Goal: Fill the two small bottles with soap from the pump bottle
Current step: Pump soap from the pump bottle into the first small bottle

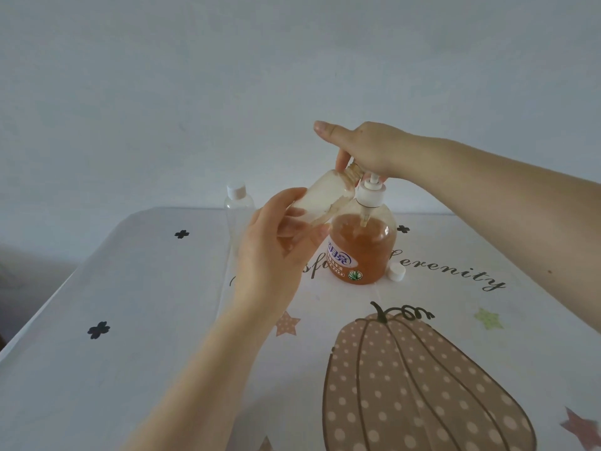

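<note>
The small bottle (313,203) is up off the table, tilted with its open neck pushed in under the pump head, and amber soap has pooled in the lower end of it, down inside the palm. The left hand (276,245) has its grip wrapped round the bottle's body, fingers curled behind and thumb in front. The right hand (364,148) sits on top of the pump bottle (361,245), palm pressing on the plunger, thumb sticking out free, fingertips down by the small bottle's neck.

So by my read we're mid-fill on bottle one, partly full at best. Its white cap (396,272) lies loose on the table (146,320) just beside the pump bottle. The second small bottle (239,213) stands at the back edge, capped, clear and looking empty, so that whole half is left to do.

Hard to see: the spout itself is buried under the right hand, so whether soap is flowing is anyone's guess. The left palm covers the soap level.
</note>
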